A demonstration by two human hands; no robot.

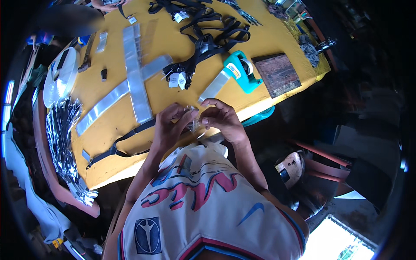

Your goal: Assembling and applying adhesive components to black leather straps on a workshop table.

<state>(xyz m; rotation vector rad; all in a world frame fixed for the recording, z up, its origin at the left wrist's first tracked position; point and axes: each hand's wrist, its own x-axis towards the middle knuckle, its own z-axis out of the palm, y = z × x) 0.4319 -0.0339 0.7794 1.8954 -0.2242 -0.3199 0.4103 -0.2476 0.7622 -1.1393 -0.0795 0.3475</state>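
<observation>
My left hand (168,125) pinches a small crumpled piece of clear plastic (193,123) between thumb and fingers, just over the table's near edge. My right hand (224,121) meets it from the other side, thumb and fingers closed at the plastic's edge. A black strap (123,141) with a buckle lies along the near edge and runs behind my left wrist. Flat clear plastic sleeves (138,86) lie crossed beyond my left hand. Beyond my right hand stands a teal tape dispenser (248,84), with a clear sleeve (214,86) beside it.
The yellow table (173,41) carries tangled black straps (212,41) with white tags at the far side. A dark reddish board (277,74) lies right. At left are a large white roll (60,82) and a hanging bundle of shiny strips (65,143). A small black piece (103,75) lies nearby.
</observation>
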